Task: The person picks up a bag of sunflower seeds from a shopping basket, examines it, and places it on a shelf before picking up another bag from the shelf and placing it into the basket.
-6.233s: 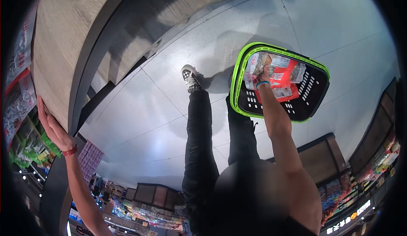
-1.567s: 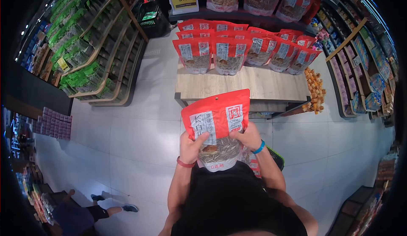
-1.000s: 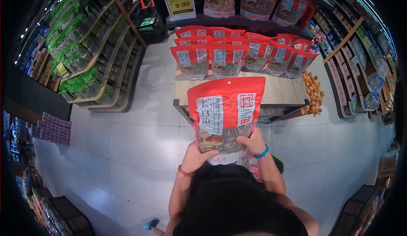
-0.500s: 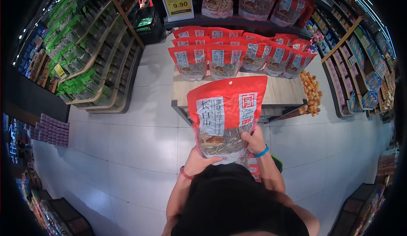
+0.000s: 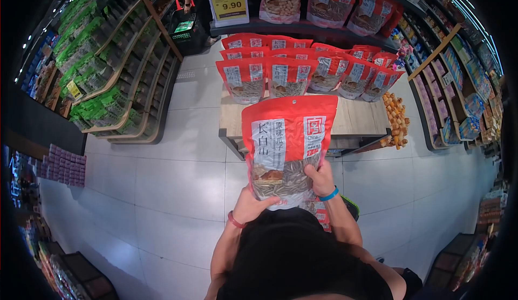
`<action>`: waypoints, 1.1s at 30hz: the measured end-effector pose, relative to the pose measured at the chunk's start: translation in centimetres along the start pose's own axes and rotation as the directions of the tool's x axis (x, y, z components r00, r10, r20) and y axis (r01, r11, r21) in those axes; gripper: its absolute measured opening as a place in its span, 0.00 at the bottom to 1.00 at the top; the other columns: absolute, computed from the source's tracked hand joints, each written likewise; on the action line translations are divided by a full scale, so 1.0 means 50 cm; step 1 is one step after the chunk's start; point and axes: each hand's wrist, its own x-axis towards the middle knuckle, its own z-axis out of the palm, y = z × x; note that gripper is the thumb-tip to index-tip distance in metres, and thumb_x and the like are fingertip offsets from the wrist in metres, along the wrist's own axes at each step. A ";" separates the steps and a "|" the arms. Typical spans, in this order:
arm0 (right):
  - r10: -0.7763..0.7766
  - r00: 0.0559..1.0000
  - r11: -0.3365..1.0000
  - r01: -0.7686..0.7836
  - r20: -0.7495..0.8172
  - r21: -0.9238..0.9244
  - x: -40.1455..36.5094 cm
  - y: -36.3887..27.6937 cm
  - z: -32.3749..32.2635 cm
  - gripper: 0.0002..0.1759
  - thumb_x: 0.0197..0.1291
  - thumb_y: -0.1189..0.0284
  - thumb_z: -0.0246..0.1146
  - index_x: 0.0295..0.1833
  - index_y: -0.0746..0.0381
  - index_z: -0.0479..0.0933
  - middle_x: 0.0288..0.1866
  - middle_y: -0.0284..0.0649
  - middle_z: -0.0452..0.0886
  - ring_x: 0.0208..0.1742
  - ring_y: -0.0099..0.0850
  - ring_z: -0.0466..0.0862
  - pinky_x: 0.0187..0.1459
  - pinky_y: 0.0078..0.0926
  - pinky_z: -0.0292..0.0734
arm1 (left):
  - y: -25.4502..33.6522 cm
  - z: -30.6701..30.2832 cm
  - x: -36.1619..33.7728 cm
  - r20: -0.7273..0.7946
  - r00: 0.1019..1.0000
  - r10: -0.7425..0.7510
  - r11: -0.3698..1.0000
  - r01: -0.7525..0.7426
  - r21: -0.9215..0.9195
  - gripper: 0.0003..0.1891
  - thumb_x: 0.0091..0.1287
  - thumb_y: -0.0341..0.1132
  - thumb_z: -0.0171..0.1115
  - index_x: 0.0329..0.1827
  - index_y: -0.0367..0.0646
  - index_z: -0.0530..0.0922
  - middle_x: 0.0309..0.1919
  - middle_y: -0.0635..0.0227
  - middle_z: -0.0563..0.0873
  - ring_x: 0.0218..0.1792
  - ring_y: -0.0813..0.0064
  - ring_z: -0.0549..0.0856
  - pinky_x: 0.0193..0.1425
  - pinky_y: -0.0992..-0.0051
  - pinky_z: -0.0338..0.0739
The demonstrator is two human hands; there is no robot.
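Just this side of the worktop (image 5: pixel 360 117), the red seed bag (image 5: pixel 291 138) is apparently being inspected, its lower sides clasped in the fingers of the left hand (image 5: pixel 250 205) and right hand (image 5: pixel 322 180), and steady support is called for next.

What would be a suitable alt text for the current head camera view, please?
A person's left hand, with a red wristband, and right hand, with a blue wristband, hold a red bag of seeds, front facing the camera. Beyond it, similar bags stand on a wood-grained table, and a price sign reads 9.90.
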 end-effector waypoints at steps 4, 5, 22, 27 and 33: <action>0.000 1.000 1.000 -0.001 -0.006 -0.025 0.008 0.002 0.007 0.30 0.58 0.55 0.70 0.55 0.68 0.75 0.47 0.35 0.82 0.46 0.22 0.79 0.49 0.25 0.74 | -0.006 -0.014 0.006 0.015 1.000 0.011 1.000 -0.011 -0.009 0.26 0.56 0.27 0.73 0.58 0.32 0.75 0.50 0.64 0.84 0.50 0.75 0.81 0.57 0.72 0.75; -0.008 1.000 0.999 0.008 -0.003 -0.034 0.011 -0.001 0.012 0.30 0.58 0.55 0.70 0.55 0.67 0.75 0.47 0.35 0.82 0.46 0.22 0.79 0.49 0.25 0.74 | -0.004 -0.018 0.008 0.007 1.000 0.015 1.000 -0.015 -0.012 0.26 0.56 0.27 0.73 0.58 0.32 0.75 0.49 0.63 0.84 0.50 0.75 0.81 0.57 0.72 0.75; 0.159 0.977 0.982 -0.143 0.140 -0.123 0.044 0.023 0.036 0.30 0.52 0.72 0.73 0.60 0.67 0.71 0.49 0.35 0.81 0.48 0.23 0.78 0.52 0.25 0.75 | -0.025 -0.096 0.065 -0.040 0.996 0.084 0.992 -0.088 -0.095 0.23 0.58 0.25 0.70 0.57 0.31 0.75 0.48 0.65 0.84 0.48 0.76 0.82 0.54 0.74 0.76; 0.222 0.964 0.953 -0.183 0.147 -0.242 0.057 0.021 0.052 0.25 0.52 0.77 0.72 0.56 0.68 0.74 0.50 0.36 0.82 0.49 0.23 0.79 0.54 0.27 0.75 | -0.033 -0.115 0.081 -0.016 0.999 0.049 0.989 -0.051 -0.141 0.24 0.59 0.26 0.70 0.58 0.32 0.74 0.50 0.65 0.83 0.50 0.76 0.80 0.56 0.74 0.75; 0.160 0.987 0.979 -0.155 0.027 -0.130 0.062 0.060 0.066 0.27 0.53 0.72 0.73 0.57 0.69 0.74 0.51 0.37 0.82 0.50 0.24 0.79 0.54 0.27 0.75 | -0.031 -0.133 0.114 -0.019 0.994 0.111 0.969 -0.112 -0.220 0.30 0.58 0.24 0.70 0.64 0.33 0.68 0.52 0.63 0.82 0.53 0.73 0.80 0.60 0.71 0.73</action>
